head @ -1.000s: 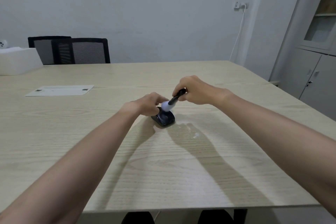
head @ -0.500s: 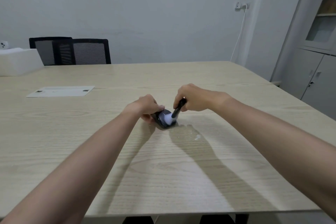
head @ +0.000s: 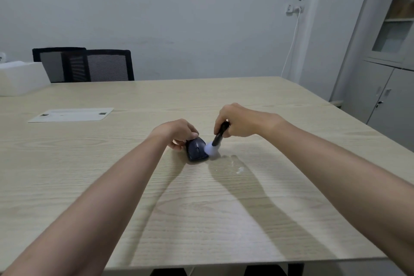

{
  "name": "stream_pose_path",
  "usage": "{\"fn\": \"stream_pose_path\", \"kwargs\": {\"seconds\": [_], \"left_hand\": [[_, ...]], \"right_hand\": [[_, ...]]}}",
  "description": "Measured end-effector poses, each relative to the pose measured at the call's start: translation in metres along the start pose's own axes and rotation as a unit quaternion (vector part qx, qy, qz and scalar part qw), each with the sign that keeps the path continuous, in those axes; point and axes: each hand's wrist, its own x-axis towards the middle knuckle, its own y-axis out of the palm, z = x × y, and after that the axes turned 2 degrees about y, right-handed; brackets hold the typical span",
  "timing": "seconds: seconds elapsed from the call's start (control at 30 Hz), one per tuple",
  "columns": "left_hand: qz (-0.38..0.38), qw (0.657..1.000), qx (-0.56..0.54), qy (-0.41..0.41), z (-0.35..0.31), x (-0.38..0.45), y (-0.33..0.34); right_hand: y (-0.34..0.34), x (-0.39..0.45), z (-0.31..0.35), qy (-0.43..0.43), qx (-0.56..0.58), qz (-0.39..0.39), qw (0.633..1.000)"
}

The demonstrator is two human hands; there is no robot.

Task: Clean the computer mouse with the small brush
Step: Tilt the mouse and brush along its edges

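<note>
A black computer mouse [head: 196,149] lies on the light wooden table [head: 201,219], slightly left of centre. My left hand [head: 179,133] grips its far end with curled fingers and thumb. My right hand [head: 237,122] holds a small brush [head: 216,141] by its black handle, tilted down to the left. The brush's white bristles touch the right side of the mouse, just above the table top.
A flat white sheet [head: 71,114] lies at the far left of the table and a white box [head: 21,77] stands at the back left corner. Two black mesh chairs [head: 89,65] stand behind the table. A grey cabinet [head: 385,74] stands at the right.
The brush head has swept from the top of the mouse down to its right side. The mouse now lies flatter on the table, and my left hand has shifted toward its far end.
</note>
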Motion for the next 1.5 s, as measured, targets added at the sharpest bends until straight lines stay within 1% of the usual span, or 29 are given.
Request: {"fn": "stream_pose_path", "kwargs": {"seconds": [0.13, 0.2, 0.27, 0.4, 0.47, 0.53, 0.67, 0.83, 0.9, 0.97, 1.0, 1.07, 1.13, 1.23, 1.3, 1.37, 1.4, 1.5], "left_hand": [[0.001, 1.0, 0.02, -0.003, -0.001, -0.002, 0.001], [-0.004, 1.0, 0.009, -0.005, 0.001, -0.001, 0.002], [-0.01, 1.0, 0.002, -0.011, 0.003, 0.001, 0.002], [-0.018, 1.0, -0.005, -0.019, 0.009, 0.004, 0.002], [-0.027, 0.999, -0.007, -0.016, 0.01, 0.003, 0.003], [-0.026, 1.0, -0.005, -0.009, 0.009, 0.001, 0.002], [-0.022, 1.0, 0.006, -0.005, 0.016, -0.003, 0.0], [-0.004, 1.0, 0.018, -0.011, 0.019, -0.017, -0.006], [0.009, 1.0, 0.014, -0.013, 0.017, -0.024, -0.004], [0.018, 1.0, -0.002, -0.005, 0.015, -0.031, 0.002], [0.02, 1.0, -0.007, 0.008, 0.014, -0.034, 0.006], [0.017, 0.999, -0.002, 0.038, 0.012, -0.036, 0.016], [0.004, 0.999, 0.006, 0.048, 0.01, -0.034, 0.019], [0.006, 0.999, 0.033, 0.011, 0.006, -0.029, 0.011], [0.007, 0.998, 0.055, -0.016, 0.003, -0.027, 0.005], [0.0, 0.997, 0.07, -0.028, 0.002, -0.024, 0.003], [-0.001, 0.997, 0.071, -0.029, 0.001, -0.023, 0.003], [0.005, 0.997, 0.067, -0.024, -0.002, -0.018, 0.006]], "right_hand": [[0.004, 0.007, -0.005, 0.017, 0.014, -0.076, 0.997], [0.013, 0.009, -0.006, 0.038, 0.015, -0.095, 0.995], [0.018, 0.008, -0.006, 0.049, 0.017, -0.088, 0.995], [0.013, -0.001, -0.001, 0.045, 0.053, -0.012, 0.998], [0.006, -0.004, 0.0, 0.055, 0.073, 0.004, 0.996], [0.005, -0.003, 0.002, 0.061, 0.083, -0.013, 0.995], [0.017, 0.007, 0.008, 0.071, 0.072, -0.089, 0.991], [0.015, 0.012, 0.016, 0.066, 0.093, -0.065, 0.991], [0.01, 0.015, 0.014, 0.085, 0.105, -0.097, 0.986], [0.01, 0.017, 0.011, 0.104, 0.142, -0.131, 0.976], [0.012, 0.017, 0.011, 0.111, 0.17, -0.131, 0.97], [0.019, 0.018, 0.01, 0.121, 0.199, -0.107, 0.967], [0.027, 0.02, 0.004, 0.138, 0.17, -0.096, 0.971], [0.033, 0.024, -0.01, 0.173, 0.108, -0.101, 0.974], [0.031, 0.025, -0.015, 0.195, 0.142, -0.13, 0.962], [0.028, 0.022, -0.012, 0.192, 0.2, -0.154, 0.948], [0.027, 0.021, -0.008, 0.182, 0.223, -0.154, 0.945], [0.031, 0.019, 0.001, 0.145, 0.231, -0.135, 0.953]]}}
